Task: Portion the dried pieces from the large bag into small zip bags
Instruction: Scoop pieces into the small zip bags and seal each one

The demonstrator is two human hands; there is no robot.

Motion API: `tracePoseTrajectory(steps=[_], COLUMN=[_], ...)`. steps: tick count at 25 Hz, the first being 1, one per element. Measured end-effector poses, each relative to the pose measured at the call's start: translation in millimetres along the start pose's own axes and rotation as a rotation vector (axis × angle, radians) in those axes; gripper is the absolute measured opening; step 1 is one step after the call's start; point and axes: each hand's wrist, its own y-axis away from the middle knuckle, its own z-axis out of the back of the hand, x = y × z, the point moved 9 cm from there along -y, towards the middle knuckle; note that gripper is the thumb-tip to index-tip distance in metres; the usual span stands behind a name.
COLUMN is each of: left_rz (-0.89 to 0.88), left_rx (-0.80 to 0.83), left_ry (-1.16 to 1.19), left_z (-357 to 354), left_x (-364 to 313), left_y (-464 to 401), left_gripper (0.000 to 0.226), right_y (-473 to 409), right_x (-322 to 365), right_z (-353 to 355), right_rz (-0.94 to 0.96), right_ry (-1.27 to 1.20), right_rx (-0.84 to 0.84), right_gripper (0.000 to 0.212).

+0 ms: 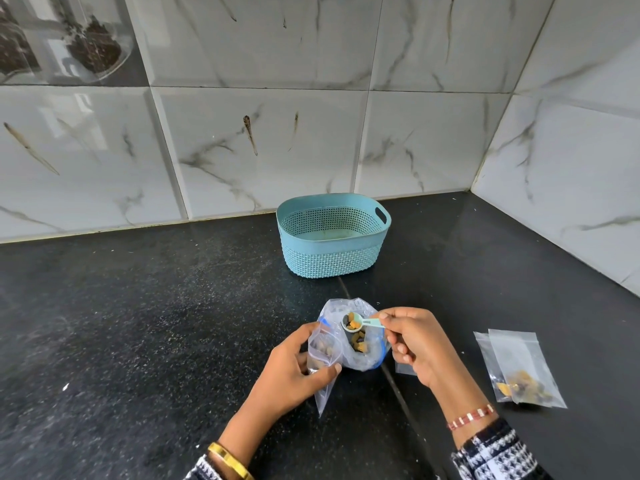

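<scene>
Pinching a pale green scoop (354, 323) by its handle in the right hand (415, 344), bowl heaped with orange and dark dried pieces (352, 321), hovering just above the open mouth of the large bag (360, 355). Gripping a small zip bag (323, 355) in the left hand (291, 370), fingers curled around its upper part, mouth touching the large bag's left edge, lower corner hanging toward the near side. Sitting on the black bench (138, 323), near centre, the large bag with more pieces inside. Lying near the right, 2 filled zip bags (523, 370), overlapping, well apart from the hands. Standing far behind, close to the tiled wall (242, 133), a teal basket (332, 237). Leaving open bench all along the left side and between basket and bags.
</scene>
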Motion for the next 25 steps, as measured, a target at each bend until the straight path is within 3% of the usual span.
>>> tracePoseTrajectory(steps=[3, 9, 12, 15, 18, 20, 25], left_rz=[-0.003, -0.04, -0.038, -0.033, -0.014, -0.006, -0.011], left_rx=[0.004, -0.014, -0.012, -0.008, -0.017, -0.021, -0.116], left_ry=[0.003, -0.006, -0.003, 0.004, 0.014, 0.017, -0.045], left_z=[-0.2, 1.1, 1.0, 0.5, 1.7, 2.2, 16.0], left_x=[2.6, 3.1, 4.1, 3.4, 3.8, 3.5, 3.9], left_y=[-1.1, -2.2, -2.3, -2.2, -1.1, 0.6, 4.8], left_gripper=[0.046, 0.045, 0.044, 0.041, 0.041, 0.041, 0.052], right_y=[14.3, 57.8, 64.7, 72.1, 57.2, 36.8, 4.0], right_x=[16.4, 48.0, 53.8, 64.4, 63.5, 52.9, 19.8], right_z=[-11.8, -50.5, -52.1, -42.2, -11.0, 5.2, 6.2], right_rz=[0.119, 0.719, 0.838, 0.93, 0.797, 0.648, 0.426], right_ry=[0.067, 0.739, 0.781, 0.656, 0.46, 0.462, 0.544], right_rx=[0.029, -0.001, 0.011, -0.044, -0.202, -0.275, -0.249], right_gripper=[0.017, 0.023, 0.024, 0.019, 0.014, 0.014, 0.017])
